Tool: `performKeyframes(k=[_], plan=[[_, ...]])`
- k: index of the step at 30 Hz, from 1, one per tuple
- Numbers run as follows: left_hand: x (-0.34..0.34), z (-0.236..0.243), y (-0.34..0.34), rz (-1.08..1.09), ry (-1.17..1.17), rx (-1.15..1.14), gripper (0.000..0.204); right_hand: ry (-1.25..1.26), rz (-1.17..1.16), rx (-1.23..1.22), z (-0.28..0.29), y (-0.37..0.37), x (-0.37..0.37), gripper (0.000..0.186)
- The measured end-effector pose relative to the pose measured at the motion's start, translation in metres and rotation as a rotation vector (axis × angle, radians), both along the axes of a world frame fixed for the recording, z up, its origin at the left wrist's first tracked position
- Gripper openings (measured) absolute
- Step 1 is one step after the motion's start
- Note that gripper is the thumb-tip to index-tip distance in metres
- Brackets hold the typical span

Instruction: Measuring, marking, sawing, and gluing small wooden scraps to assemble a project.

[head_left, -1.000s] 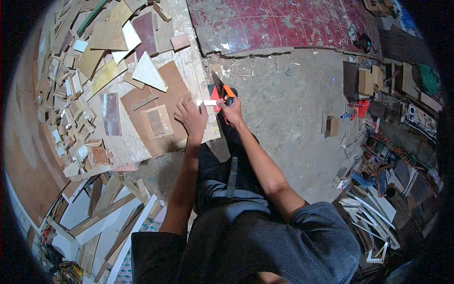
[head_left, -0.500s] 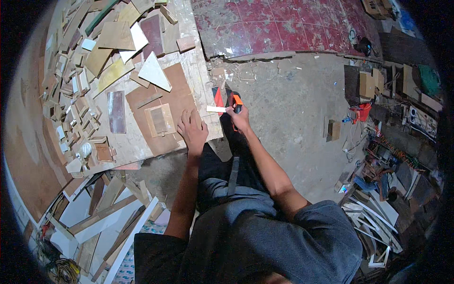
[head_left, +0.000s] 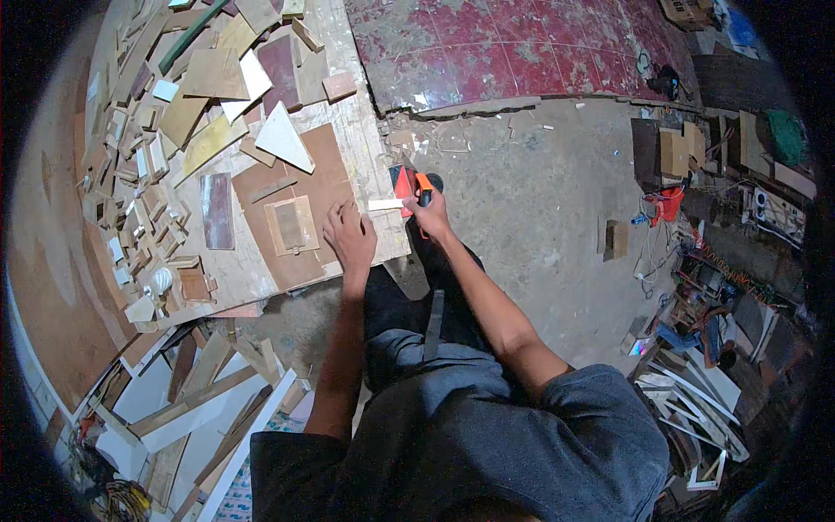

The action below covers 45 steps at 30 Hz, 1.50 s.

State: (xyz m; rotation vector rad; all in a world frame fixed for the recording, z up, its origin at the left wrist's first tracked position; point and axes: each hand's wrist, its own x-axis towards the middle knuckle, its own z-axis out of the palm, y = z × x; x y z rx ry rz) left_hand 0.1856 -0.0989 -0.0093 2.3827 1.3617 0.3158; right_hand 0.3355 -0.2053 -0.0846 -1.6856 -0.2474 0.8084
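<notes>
L hand (head_left: 350, 239) by brown flat board (head_left: 323, 165), fingers loose; R hand (head_left: 431, 216), rt of board, grips thin white strip (head_left: 384, 205) + orange-black tool (head_left: 424, 182); strip prob. unattached yet.

Left fingers (head_left: 350, 215) drawn back, now apart from white strip (head_left: 385, 205)

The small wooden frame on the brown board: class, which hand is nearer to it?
Left. The left hand is beside the wooden frame, on its right; the right hand is farther right, by the edge of the table.
</notes>
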Motion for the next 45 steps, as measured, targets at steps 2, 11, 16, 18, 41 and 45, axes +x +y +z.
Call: performKeyframes(k=[2,11,16,18,41,45], plan=[[0.014,-0.004,0.012,-0.012,-0.077,-0.079,0.043,0.055,0.007,-0.031,0.01,0.007,-0.006,0.033],[0.063,-0.034,0.038,-0.26,-0.074,0.026,0.049,0.188,-0.028,-0.033,0.029,0.023,-0.012,0.034],[0.079,-0.034,0.029,-0.21,-0.044,0.067,0.06,0.072,-0.113,0.027,0.009,0.013,-0.005,0.035],[0.064,-0.042,0.033,-0.119,-0.038,0.056,0.058,0.205,0.001,-0.056,0.027,0.019,-0.011,0.036],[0.08,-0.041,0.024,-0.015,-0.131,0.056,0.053,0.192,-0.063,0.03,0.0,0.01,-0.01,0.036],[0.078,-0.042,0.026,0.003,-0.131,0.047,0.047,0.196,-0.062,-0.015,0.0,0.011,-0.013,0.039]])
